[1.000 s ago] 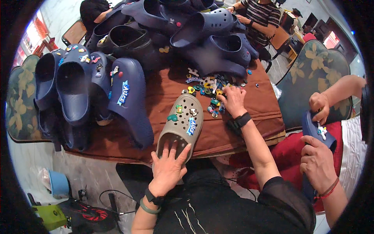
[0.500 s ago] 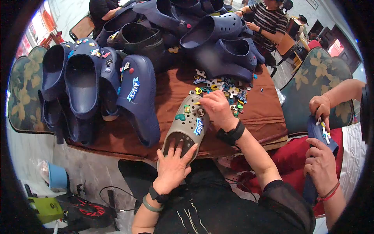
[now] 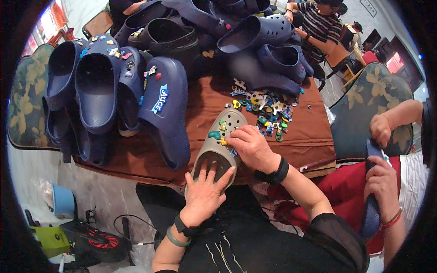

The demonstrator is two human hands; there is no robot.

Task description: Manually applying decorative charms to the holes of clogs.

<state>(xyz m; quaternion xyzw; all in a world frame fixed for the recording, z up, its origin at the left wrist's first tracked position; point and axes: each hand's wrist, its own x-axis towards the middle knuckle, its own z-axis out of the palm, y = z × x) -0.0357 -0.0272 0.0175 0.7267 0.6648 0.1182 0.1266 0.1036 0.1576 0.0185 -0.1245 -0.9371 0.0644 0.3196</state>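
Head view: we are splaying our left hand (image 3: 205,195) inside the beige clog (image 3: 210,146) on brown cloth (image 3: 302,145); our right hand (image 3: 253,148) is pinching a yellow charm (image 3: 222,141) at the clog's upper; loose charms (image 3: 276,108) are lying beside its toe.

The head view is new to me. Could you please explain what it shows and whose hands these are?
No machine works here: these are a person's bare hands, seen from above by a fisheye camera worn on the head. The left hand reaches into a beige clog; the right hand pinches a small yellow charm at its upper. A pile of loose charms lies on the brown cloth, near navy clogs. The co-worker's hands at far right hold another navy clog.
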